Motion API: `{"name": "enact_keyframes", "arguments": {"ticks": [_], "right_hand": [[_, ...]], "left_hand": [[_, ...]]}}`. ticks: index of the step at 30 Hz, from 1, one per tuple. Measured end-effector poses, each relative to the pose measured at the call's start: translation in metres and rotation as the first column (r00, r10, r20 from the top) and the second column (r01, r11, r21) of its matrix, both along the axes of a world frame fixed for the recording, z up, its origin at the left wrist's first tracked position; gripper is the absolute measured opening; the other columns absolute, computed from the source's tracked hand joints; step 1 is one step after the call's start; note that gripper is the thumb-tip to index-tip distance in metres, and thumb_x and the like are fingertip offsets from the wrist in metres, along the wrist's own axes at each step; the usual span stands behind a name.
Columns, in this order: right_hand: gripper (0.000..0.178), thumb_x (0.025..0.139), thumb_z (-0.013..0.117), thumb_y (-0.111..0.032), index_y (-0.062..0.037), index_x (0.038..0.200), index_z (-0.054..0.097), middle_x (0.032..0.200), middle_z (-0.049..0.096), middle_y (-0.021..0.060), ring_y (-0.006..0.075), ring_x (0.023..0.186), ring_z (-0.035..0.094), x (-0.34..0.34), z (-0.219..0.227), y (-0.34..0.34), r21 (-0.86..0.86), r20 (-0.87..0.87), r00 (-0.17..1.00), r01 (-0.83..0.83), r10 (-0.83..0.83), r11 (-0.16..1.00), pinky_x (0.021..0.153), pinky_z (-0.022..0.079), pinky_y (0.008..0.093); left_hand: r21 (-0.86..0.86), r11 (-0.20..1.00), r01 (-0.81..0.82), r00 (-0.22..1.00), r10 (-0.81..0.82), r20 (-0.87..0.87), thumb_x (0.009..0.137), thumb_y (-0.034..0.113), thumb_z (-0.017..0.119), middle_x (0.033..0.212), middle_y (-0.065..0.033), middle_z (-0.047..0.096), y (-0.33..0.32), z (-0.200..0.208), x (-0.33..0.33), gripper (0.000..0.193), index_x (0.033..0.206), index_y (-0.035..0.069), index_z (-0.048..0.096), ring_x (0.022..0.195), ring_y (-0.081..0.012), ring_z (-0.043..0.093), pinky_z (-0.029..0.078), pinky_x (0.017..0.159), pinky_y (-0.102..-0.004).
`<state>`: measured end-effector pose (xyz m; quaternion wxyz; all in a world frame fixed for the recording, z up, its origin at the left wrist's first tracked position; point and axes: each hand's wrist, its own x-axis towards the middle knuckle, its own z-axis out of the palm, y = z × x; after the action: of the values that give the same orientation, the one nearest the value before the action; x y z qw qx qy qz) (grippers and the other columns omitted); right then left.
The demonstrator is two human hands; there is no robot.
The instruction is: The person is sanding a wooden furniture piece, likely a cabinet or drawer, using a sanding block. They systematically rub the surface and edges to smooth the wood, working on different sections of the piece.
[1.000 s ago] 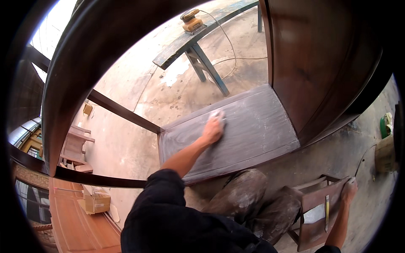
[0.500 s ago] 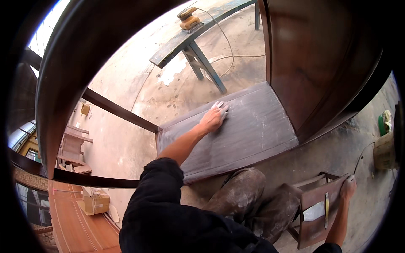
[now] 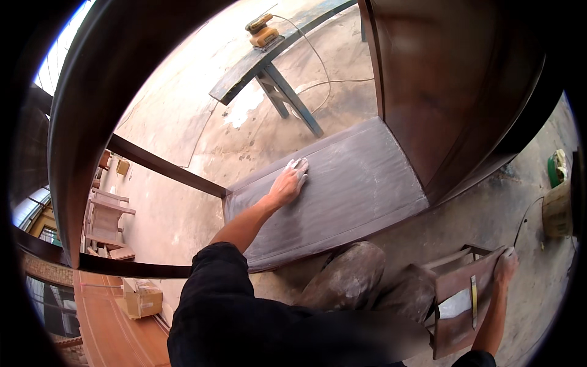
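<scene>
My left hand [image 3: 290,183] presses down on the grey, dusty wooden panel [image 3: 348,183] near its far edge, left of the middle. Its fingers are bent together and whitened with dust; whatever lies under them is too hidden to name. The panel forms the low part of a large dark wooden frame. Over at the lower right, my right hand [image 3: 506,265] grips the upper right edge of a small brown wooden stool [image 3: 455,333]. On the stool lie a white sheet [image 3: 455,304] and a narrow yellow-and-silver strip [image 3: 474,300].
A tall dark board [image 3: 446,85] rises at the panel's right end. Dark rails [image 3: 171,166] enclose the left side. Beyond stands a blue-legged bench [image 3: 287,98] bearing a yellow power sander [image 3: 263,32] with a cord. A cardboard box [image 3: 142,298] rests on reddish boards; a bucket [image 3: 556,211] is at right.
My left hand has slid leftward and slightly nearer along the panel. My right hand keeps its grip on the stool. The view has shifted slightly.
</scene>
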<state>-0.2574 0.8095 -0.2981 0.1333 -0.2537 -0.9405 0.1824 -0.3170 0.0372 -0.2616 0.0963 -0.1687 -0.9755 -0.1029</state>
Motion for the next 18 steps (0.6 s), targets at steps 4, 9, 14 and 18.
{"name": "enact_keyframes", "arguments": {"ticks": [4, 9, 14, 18], "right_hand": [[0.044, 0.104, 0.035, -0.029, 0.0032, 0.100, 0.065, 0.099, 0.065, 0.0275, 0.0470, 0.094, 0.059, -0.003, 0.010, -0.011, 0.002, 0.084, 0.996, -0.002, 0.002, 1.000, 0.082, 0.046, 0.0475], [0.045, 0.104, 0.034, -0.030, 0.0036, 0.102, 0.064, 0.102, 0.065, 0.0276, 0.0475, 0.096, 0.058, 0.002, 0.007, 0.005, 0.008, 0.087, 0.996, -0.030, 0.029, 1.000, 0.082, 0.046, 0.0487], [0.047, 0.104, 0.033, -0.032, 0.0038, 0.103, 0.064, 0.102, 0.065, 0.0281, 0.0478, 0.098, 0.059, 0.000, 0.015, -0.013, -0.018, 0.094, 0.996, -0.001, 0.003, 1.000, 0.084, 0.046, 0.0499], [0.049, 0.105, 0.033, -0.033, 0.0042, 0.103, 0.065, 0.103, 0.066, 0.0280, 0.0478, 0.098, 0.059, -0.007, 0.010, -0.012, -0.035, 0.059, 0.998, 0.026, -0.024, 0.999, 0.084, 0.046, 0.0504]], "left_hand": [[0.054, 0.999, -0.004, 0.966, -0.010, 0.258, 0.100, 0.016, 0.048, 0.143, -0.0228, 0.049, 0.066, 0.006, -0.059, 0.045, 0.143, 0.003, 0.047, 0.140, -0.0378, 0.038, 0.028, 0.118, -0.0484], [0.049, 0.998, -0.038, 0.999, 0.037, 0.013, 0.099, 0.018, 0.047, 0.137, -0.0257, 0.053, 0.045, -0.004, -0.042, 0.044, 0.139, 0.001, 0.048, 0.136, -0.0406, 0.042, 0.029, 0.118, -0.0483], [0.121, 0.945, -0.305, 0.944, 0.316, -0.094, 0.097, 0.018, 0.050, 0.131, -0.0302, 0.054, 0.036, -0.036, -0.028, 0.041, 0.132, -0.004, 0.051, 0.130, -0.0461, 0.044, 0.035, 0.112, -0.0490], [-0.014, 0.978, -0.207, 0.977, 0.207, 0.052, 0.096, 0.019, 0.048, 0.109, -0.0311, 0.064, 0.092, -0.022, -0.091, 0.032, 0.116, -0.005, 0.059, 0.111, -0.0466, 0.057, 0.042, 0.103, -0.0503]]}}
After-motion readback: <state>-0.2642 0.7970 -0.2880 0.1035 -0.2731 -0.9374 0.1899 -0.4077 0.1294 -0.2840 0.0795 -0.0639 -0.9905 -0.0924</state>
